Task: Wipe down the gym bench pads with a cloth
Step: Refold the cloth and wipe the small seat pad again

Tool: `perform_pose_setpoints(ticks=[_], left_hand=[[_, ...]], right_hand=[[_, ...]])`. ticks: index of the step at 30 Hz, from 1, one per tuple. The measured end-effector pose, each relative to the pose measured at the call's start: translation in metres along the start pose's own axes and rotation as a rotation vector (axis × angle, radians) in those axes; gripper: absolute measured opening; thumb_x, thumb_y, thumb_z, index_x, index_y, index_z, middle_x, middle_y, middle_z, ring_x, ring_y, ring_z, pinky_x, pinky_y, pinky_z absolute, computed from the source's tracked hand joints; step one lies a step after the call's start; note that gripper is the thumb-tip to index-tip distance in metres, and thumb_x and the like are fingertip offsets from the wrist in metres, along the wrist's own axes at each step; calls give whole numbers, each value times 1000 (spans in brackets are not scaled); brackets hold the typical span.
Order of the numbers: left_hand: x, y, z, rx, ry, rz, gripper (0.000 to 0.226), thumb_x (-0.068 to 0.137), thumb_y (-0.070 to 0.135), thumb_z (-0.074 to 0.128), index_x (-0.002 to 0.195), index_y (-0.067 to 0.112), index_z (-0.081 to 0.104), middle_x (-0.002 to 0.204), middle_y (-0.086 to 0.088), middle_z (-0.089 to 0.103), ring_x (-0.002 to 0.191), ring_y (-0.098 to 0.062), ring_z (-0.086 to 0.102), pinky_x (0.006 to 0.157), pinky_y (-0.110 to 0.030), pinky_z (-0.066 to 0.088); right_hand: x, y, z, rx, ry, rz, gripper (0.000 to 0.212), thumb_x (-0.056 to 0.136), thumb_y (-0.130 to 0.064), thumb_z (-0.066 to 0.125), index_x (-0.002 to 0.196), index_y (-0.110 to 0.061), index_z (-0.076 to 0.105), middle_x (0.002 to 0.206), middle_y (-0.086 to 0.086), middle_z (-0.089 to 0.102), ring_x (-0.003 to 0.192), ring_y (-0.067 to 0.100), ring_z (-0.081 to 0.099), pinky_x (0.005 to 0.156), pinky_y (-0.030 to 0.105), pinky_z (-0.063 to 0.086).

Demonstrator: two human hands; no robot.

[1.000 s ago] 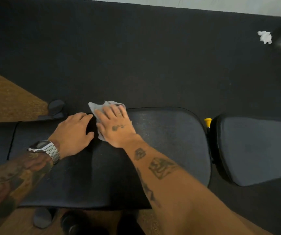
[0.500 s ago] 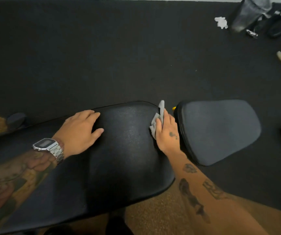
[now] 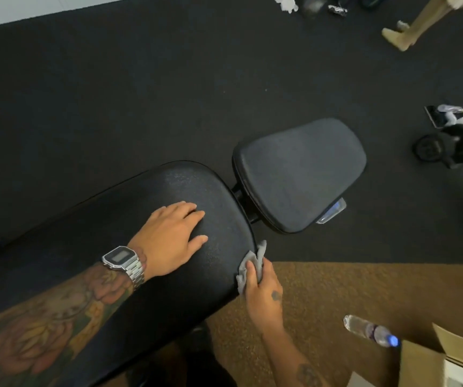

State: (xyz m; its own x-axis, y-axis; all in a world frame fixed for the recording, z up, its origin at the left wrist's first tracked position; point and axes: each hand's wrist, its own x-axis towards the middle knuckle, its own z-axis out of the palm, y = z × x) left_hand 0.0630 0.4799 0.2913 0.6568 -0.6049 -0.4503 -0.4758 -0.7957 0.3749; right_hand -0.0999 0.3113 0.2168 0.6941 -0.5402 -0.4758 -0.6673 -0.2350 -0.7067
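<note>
— Dark flooring [image 3: 141,93] is spreading under everything. What are we leaning on?

— We're leaning on the long bench pad [image 3: 141,261], with the seat pad [image 3: 300,174] lying just beyond it.

— And our hands?

— Our left hand [image 3: 169,238] is resting flat, fingers spread. Our right hand [image 3: 264,297] is pinching the cloth [image 3: 250,266] against the pad's near edge.

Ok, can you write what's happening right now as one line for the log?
step: wiping long pad near edge | right hand: gripping cloth | left hand: flat on pad | small pad: untouched
</note>
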Motion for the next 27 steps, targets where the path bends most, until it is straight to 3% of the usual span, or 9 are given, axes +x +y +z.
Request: perform_pose_setpoints(ticks=[3, 6, 9, 11, 14, 17, 19, 21, 27], left_hand=[[-6, 6, -4, 11, -34, 25, 62, 96, 53, 33, 150, 24, 25, 158, 2, 24, 147, -17, 16, 119, -41, 18], [-14, 14, -19, 30, -23, 46, 61, 96, 54, 32, 150, 24, 25, 158, 2, 24, 147, -16, 16, 119, -41, 18], [-6, 23, -35, 16, 26, 43, 60, 97, 51, 33, 150, 23, 26, 157, 3, 25, 146, -15, 17, 119, -37, 17], [7, 30, -41, -4, 47, 40, 59, 98, 49, 36, 150, 22, 26, 157, 3, 25, 146, -15, 19, 117, -35, 18], [33, 36, -38, -117, 62, 6, 58, 97, 44, 42, 149, 20, 30, 155, 2, 30, 142, -17, 28, 114, -33, 24], [70, 45, -30, -539, 120, -215, 55, 93, 46, 51, 142, 23, 44, 143, 5, 46, 131, -16, 45, 110, -33, 34], [96, 58, -32, -988, 141, -389, 53, 91, 47, 55, 138, 22, 49, 138, 5, 52, 128, -14, 49, 110, -35, 37], [117, 68, -36, -1275, 152, -459, 49, 95, 39, 53, 138, 15, 47, 140, -1, 51, 127, -14, 50, 110, -36, 38], [152, 83, -51, -1597, 212, -670, 71, 93, 47, 52, 145, 3, 34, 147, -16, 43, 131, -25, 47, 110, -41, 39]], right_hand=[[4, -13, -34, -56, 47, 49, 22, 103, -35, 45, 96, -23, 62, 87, -4, 65, 80, 11, 62, 69, 28, 48], [8, -46, -79, 23, 202, 35, 20, 102, -34, 44, 96, -29, 62, 91, -7, 66, 85, 7, 61, 71, 30, 46], [18, -81, -107, 90, 272, -121, 16, 102, -33, 45, 100, -30, 61, 90, -12, 64, 83, 1, 60, 70, 24, 43], [36, -91, -108, -23, 263, -300, 15, 102, -31, 45, 106, -26, 59, 97, -9, 62, 89, 3, 58, 76, 25, 45], [75, -79, -79, -439, 293, -493, 32, 98, -24, 48, 127, -15, 59, 131, 4, 60, 120, 20, 52, 103, 37, 43], [108, -49, -53, -697, 162, -524, 49, 99, -28, 37, 145, -17, 49, 156, 8, 40, 148, 28, 31, 119, 46, 27], [126, -33, -62, -732, 96, -596, 51, 103, -30, 31, 153, -19, 37, 163, 5, 27, 153, 25, 17, 122, 44, 17], [148, -28, -91, -733, 96, -584, 53, 103, -31, 28, 155, -19, 31, 164, 4, 23, 153, 23, 13, 123, 43, 15], [282, -58, -188, -783, 212, -431, 61, 100, -38, 19, 155, -12, 30, 162, 13, 26, 150, 35, 21, 120, 52, 24]])
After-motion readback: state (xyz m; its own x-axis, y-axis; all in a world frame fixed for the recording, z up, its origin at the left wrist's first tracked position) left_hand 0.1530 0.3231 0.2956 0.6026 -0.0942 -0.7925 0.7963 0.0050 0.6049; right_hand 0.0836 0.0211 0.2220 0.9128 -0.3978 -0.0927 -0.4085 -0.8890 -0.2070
